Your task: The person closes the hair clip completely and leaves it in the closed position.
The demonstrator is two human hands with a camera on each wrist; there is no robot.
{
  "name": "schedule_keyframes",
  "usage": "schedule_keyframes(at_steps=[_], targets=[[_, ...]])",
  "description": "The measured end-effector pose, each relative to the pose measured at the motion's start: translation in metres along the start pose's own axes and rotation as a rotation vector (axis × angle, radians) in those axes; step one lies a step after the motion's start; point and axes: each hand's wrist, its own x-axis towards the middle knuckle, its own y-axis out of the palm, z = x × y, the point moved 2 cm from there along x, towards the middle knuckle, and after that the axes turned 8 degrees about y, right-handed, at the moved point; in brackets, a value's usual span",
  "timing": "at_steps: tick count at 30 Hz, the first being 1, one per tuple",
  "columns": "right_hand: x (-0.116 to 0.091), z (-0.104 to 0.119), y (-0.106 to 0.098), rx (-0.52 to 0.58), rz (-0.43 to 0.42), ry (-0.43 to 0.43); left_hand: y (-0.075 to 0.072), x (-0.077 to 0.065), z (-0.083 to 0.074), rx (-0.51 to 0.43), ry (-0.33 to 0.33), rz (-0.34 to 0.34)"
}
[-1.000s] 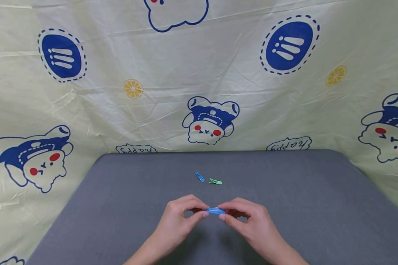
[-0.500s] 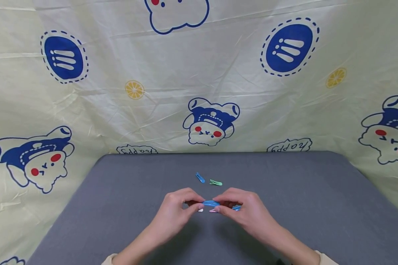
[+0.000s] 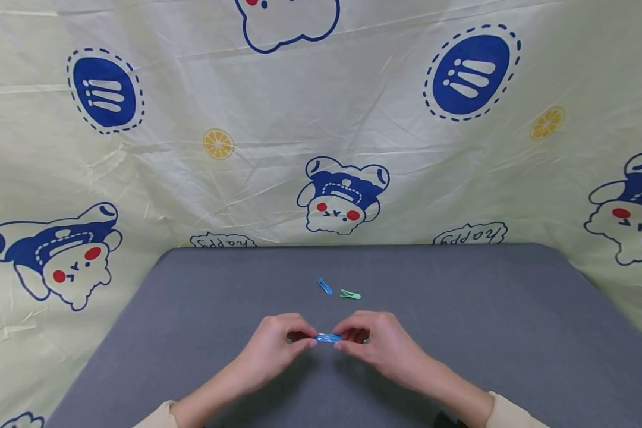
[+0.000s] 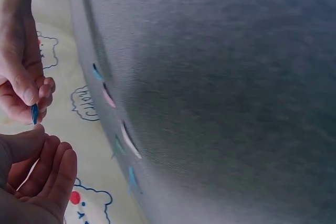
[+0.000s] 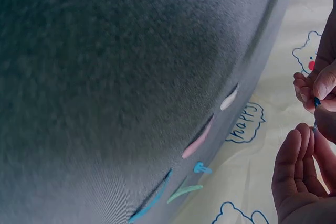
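A blue snap hair clip (image 3: 329,338) is stretched level between both hands above the grey table. My left hand (image 3: 275,345) pinches its left end with thumb and fingertips. At the other end, the thumb and fingers of my right hand (image 3: 377,345) pinch it the same way. Both wrist views catch only a thin blue edge of this clip, the rest being covered by fingertips. Farther back lie another blue hair clip (image 3: 325,286) and a green hair clip (image 3: 350,294), its two arms spread apart.
On the grey table (image 3: 460,309), the wrist views also show a pink clip (image 5: 198,139), a white clip (image 4: 130,140) and one more blue clip (image 5: 152,198); the hands cover these in the head view. A patterned cloth (image 3: 267,178) hangs behind the table.
Both hands have shifted left together, rising a little and coming back down, with the blue hair clip pinched between them throughout. The white and pink clips glimpsed half a second ago are now hidden.
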Motion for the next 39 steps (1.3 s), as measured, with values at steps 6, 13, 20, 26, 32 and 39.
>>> schedule_keyframes(at_steps=[6, 13, 20, 26, 32, 39], targets=[[0.006, -0.004, 0.009, 0.011, 0.042, 0.024, -0.001, -0.009, 0.010, -0.007, -0.049, 0.004], [0.011, -0.007, 0.019, 0.007, 0.078, 0.011, 0.002, -0.016, 0.020, -0.016, -0.092, 0.042], [0.016, -0.012, 0.027, -0.008, 0.093, 0.006, 0.003, -0.017, 0.029, -0.018, -0.131, 0.076], [0.021, -0.019, 0.032, -0.033, 0.114, 0.024, 0.006, -0.015, 0.039, 0.011, -0.141, 0.116], [0.024, -0.022, 0.035, -0.062, 0.134, 0.038, 0.006, -0.012, 0.044, 0.040, -0.115, 0.144], [0.028, -0.023, 0.036, -0.091, 0.145, 0.044, 0.007, -0.008, 0.046, 0.047, -0.113, 0.178]])
